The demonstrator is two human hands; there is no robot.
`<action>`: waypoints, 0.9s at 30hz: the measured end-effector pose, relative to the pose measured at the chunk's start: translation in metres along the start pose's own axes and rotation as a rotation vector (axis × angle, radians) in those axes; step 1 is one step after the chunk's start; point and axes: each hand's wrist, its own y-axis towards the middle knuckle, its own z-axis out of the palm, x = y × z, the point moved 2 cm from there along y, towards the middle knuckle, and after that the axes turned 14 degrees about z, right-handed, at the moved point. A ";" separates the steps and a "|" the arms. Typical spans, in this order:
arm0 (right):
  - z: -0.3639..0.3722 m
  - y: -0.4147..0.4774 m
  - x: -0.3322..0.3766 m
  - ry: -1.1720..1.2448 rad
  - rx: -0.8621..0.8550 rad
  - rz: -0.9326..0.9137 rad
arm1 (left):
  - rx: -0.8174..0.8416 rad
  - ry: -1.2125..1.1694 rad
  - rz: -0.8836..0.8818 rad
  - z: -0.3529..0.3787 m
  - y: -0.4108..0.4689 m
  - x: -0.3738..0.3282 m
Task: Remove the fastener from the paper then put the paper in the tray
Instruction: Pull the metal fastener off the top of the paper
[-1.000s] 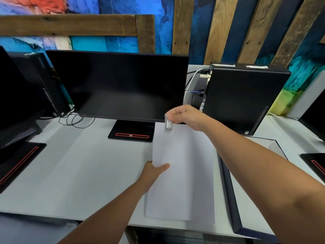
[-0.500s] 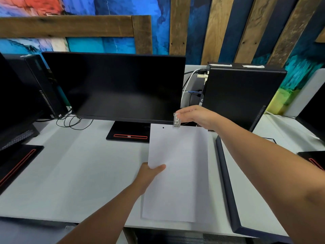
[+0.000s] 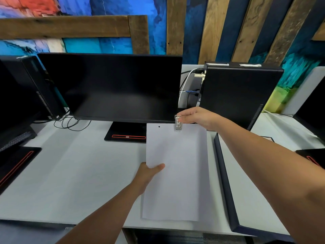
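Fastener (image 3: 178, 122) in right grip (image 3: 197, 117), seemingly touching paper (image 3: 175, 173)

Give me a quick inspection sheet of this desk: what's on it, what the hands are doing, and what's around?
Surface: white desk, mostly bare in front of the monitor.
Job's things: white paper held above the desk; clear clip at its top edge; dark-rimmed tray to the right of the paper.
Clutter: nothing seen loose on the desk.
Hands: left hand pinches the paper's left edge; right hand pinches the clip.
Cables: black loops left of the monitor stand; white and black leads behind the right computer case.
Surroundings: dark central monitor, computer case at right, more screens at both edges, painted wall with wooden planks.
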 end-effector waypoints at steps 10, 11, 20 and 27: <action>-0.001 0.000 0.000 0.034 -0.077 -0.057 | -0.004 0.015 0.016 0.004 -0.002 -0.004; 0.000 0.000 0.001 0.045 -0.095 -0.064 | 0.000 0.014 0.015 0.004 -0.002 -0.005; -0.009 -0.006 -0.005 0.054 -0.082 -0.008 | 0.024 0.023 0.022 0.003 0.000 -0.004; -0.034 -0.021 -0.015 0.029 -0.075 0.001 | 0.022 0.024 0.013 -0.007 -0.002 0.000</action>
